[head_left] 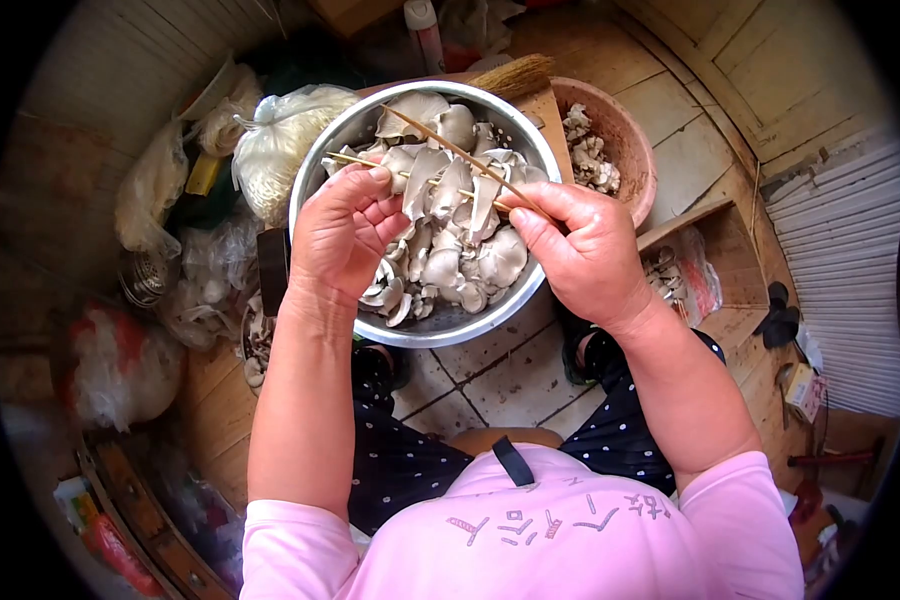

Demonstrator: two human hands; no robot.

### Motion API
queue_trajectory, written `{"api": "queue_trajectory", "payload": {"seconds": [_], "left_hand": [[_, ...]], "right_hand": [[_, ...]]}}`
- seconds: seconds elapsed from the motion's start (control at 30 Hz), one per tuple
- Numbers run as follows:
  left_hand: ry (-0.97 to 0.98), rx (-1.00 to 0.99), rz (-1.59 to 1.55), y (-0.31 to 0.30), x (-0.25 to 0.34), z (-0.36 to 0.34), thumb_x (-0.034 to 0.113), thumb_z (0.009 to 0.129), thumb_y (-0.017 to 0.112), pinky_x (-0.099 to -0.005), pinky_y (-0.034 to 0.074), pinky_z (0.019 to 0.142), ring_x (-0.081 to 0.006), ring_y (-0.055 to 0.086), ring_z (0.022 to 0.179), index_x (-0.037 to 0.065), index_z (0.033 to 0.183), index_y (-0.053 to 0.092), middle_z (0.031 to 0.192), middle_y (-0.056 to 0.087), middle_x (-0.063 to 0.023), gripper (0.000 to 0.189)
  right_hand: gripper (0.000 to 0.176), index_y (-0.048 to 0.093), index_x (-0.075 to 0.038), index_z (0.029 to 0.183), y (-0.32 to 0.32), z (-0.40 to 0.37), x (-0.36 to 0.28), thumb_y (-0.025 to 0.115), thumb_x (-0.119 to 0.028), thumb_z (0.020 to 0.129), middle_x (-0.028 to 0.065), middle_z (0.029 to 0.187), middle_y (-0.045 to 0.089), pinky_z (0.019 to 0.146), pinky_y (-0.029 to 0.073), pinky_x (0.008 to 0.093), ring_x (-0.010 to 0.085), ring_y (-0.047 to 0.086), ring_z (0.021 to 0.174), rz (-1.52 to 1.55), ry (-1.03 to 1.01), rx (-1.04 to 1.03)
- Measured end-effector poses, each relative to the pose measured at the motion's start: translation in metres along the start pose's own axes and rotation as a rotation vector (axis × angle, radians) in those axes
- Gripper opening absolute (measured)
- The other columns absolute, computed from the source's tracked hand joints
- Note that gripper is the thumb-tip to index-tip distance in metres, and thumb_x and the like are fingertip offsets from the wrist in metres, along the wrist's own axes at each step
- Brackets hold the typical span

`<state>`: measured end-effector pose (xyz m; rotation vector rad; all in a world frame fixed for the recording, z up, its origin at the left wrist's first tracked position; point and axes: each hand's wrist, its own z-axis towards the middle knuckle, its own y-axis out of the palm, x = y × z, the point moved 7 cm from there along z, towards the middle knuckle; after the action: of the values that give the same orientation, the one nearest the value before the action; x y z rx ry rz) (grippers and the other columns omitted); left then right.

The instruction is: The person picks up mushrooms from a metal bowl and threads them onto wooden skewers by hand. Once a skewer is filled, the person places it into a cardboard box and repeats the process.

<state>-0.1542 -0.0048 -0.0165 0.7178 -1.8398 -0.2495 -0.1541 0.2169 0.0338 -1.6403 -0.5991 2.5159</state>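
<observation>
Pale square floor tiles (510, 385) with dark joints lie at centre. A dim beige lined wall (130, 70) curves across the upper left; a white ribbed panel (840, 280) stands at right. Light looks brighter toward the right.

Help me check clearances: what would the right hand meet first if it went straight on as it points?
The right hand would likely meet the nearest skewered mushroom piece, just to its left; exact depth is unclear.

2 hands (348, 225), 2 sticks (455, 152), 1 metal bowl (440, 338), 1 pink basin (636, 150), 1 spray can (426, 40).
</observation>
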Motion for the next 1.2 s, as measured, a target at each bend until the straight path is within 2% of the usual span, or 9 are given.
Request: {"api": "queue_trajectory", "payload": {"seconds": [0.07,0.3,0.37,0.47,0.67,0.87,0.93,1.13,1.2], "left_hand": [[-0.003,-0.076,0.05,0.002,0.005,-0.001,0.011,0.085,0.065,-0.0293,0.058,0.067,-0.018,0.068,0.079,0.001,0.106,0.062,0.09,0.067,-0.0091,0.023],[0.23,0.151,0.695,-0.04,0.041,0.015,0.016,0.085,0.067,-0.025,0.052,0.065,-0.0112,0.063,0.072,0.001,0.101,0.066,0.085,0.067,-0.0054,0.022],[0.051,0.18,1.181,-0.045,0.031,0.016,0.013,0.084,0.067,-0.0205,0.046,0.056,-0.0085,0.059,0.063,0.001,0.093,0.069,0.074,0.065,-0.0031,0.015],[0.036,0.103,1.711,-0.04,0.018,0.015,0.018,0.078,0.07,-0.0317,0.052,0.067,-0.0182,0.066,0.068,-0.001,0.091,0.072,0.076,0.071,-0.0119,0.022],[-0.098,0.066,1.867,-0.044,-0.002,0.02,0.018,0.073,0.073,-0.0357,0.053,0.075,-0.028,0.069,0.079,0.003,0.095,0.073,0.084,0.07,-0.0181,0.027],[0.152,0.219,1.816,-0.04,0.008,0.023,0.022,0.075,0.069,-0.0407,0.052,0.08,-0.0315,0.068,0.089,0.012,0.098,0.072,0.093,0.071,-0.0144,0.025],[0.377,0.118,1.683,-0.029,0.004,0.026,0.019,0.078,0.065,-0.0427,0.052,0.081,-0.0333,0.067,0.093,0.011,0.1,0.07,0.1,0.069,-0.0152,0.024],[0.149,0.099,2.098,-0.027,-0.024,0.042,0.012,0.082,0.057,-0.0443,0.053,0.082,-0.0358,0.065,0.098,0.006,0.102,0.067,0.105,0.067,-0.0165,0.023],[0.265,0.071,2.08,-0.033,-0.024,0.045,0.014,0.083,0.057,-0.0448,0.053,0.081,-0.036,0.065,0.095,0.006,0.1,0.068,0.104,0.067,-0.0164,0.022]], "right_hand": [[0.014,0.069,0.0,0.094,-0.003,0.001,-0.002,0.063,-0.004,0.082,0.0146,0.081,0.068,0.067,0.051,0.0319,0.0236,0.066,0.071,0.012,0.009,0.009],[0.013,0.069,-0.001,0.095,-0.013,0.003,0.002,0.062,-0.005,0.085,0.0122,0.076,0.066,0.063,0.05,0.0289,0.0173,0.063,0.066,0.03,0.125,0.02],[0.013,0.069,-0.001,0.095,-0.01,0.002,0.004,0.062,-0.005,0.085,0.0127,0.077,0.067,0.064,0.05,0.0295,0.0189,0.064,0.067,0.035,0.13,0.01],[0.013,0.068,-0.001,0.094,-0.006,0.0,0.0,0.063,-0.006,0.083,0.0137,0.079,0.068,0.065,0.051,0.0314,0.023,0.065,0.069,0.038,0.025,0.033],[0.013,0.068,-0.002,0.094,-0.006,0.0,-0.003,0.064,-0.007,0.082,0.0144,0.083,0.068,0.067,0.052,0.0333,0.0277,0.067,0.073,0.028,0.031,0.018],[0.013,0.069,-0.002,0.093,-0.009,0.001,-0.008,0.064,-0.006,0.082,0.0147,0.083,0.068,0.067,0.052,0.0339,0.0282,0.067,0.074,0.004,0.015,0.014],[0.016,0.068,0.003,0.101,-0.006,0.0,-0.007,0.06,-0.005,0.09,0.0111,0.089,0.069,0.073,0.051,0.0265,0.0149,0.065,0.081,-0.032,0.052,-0.077],[0.016,0.068,0.003,0.101,-0.007,0.0,-0.008,0.061,-0.006,0.09,0.0108,0.087,0.069,0.071,0.051,0.0264,0.0145,0.064,0.079,-0.046,0.029,-0.064],[0.016,0.068,0.003,0.101,-0.008,0.0,-0.006,0.061,-0.006,0.09,0.0108,0.087,0.069,0.071,0.051,0.0264,0.0145,0.064,0.079,-0.049,0.032,-0.058]]}}
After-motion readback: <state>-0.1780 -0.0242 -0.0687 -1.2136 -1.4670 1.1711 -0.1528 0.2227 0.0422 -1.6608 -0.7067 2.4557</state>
